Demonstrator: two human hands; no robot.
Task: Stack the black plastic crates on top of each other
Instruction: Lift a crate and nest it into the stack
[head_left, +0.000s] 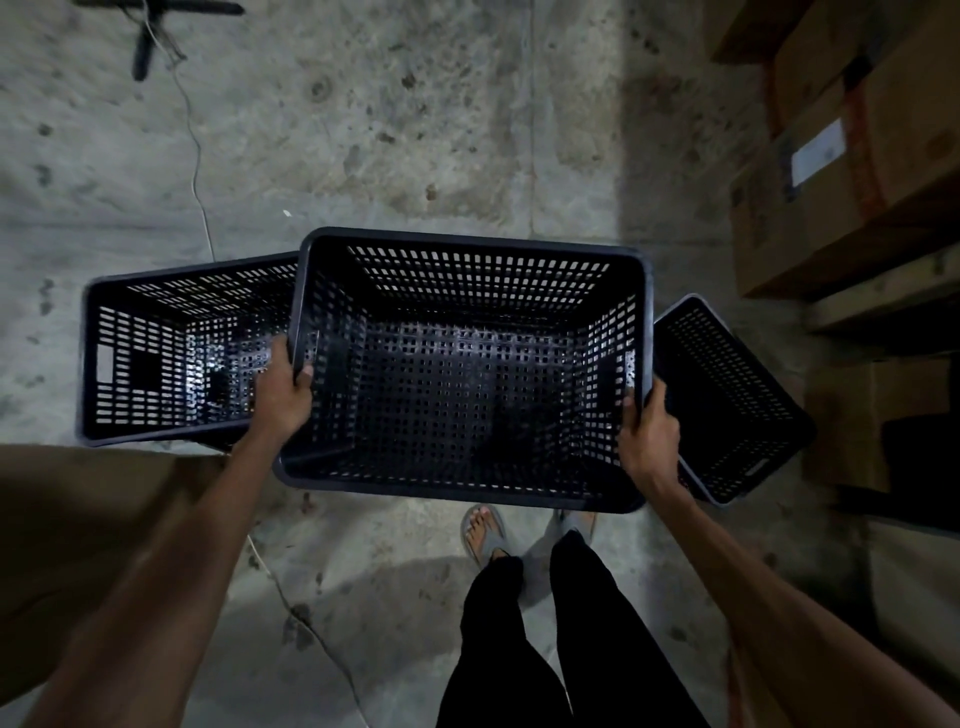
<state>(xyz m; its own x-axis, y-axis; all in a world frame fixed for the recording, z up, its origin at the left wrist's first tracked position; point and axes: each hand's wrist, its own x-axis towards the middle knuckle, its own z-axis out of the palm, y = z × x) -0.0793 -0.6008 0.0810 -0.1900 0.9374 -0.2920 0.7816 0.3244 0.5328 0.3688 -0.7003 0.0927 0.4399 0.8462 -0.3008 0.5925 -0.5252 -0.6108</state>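
I hold a black perforated plastic crate (467, 374) in the air over the concrete floor, open side up and empty. My left hand (283, 389) grips its left rim and my right hand (647, 431) grips its right rim. A second black crate (171, 353) stands on the floor to the left, partly hidden behind the held one. A third black crate (727, 400) lies to the right, turned at an angle, its left part covered by the held crate.
Cardboard boxes (852, 156) are stacked along the right side. A thin white cable (197, 171) runs across the floor from a black stand base (150, 26) at top left. My feet in sandals (485, 532) stand just below the held crate.
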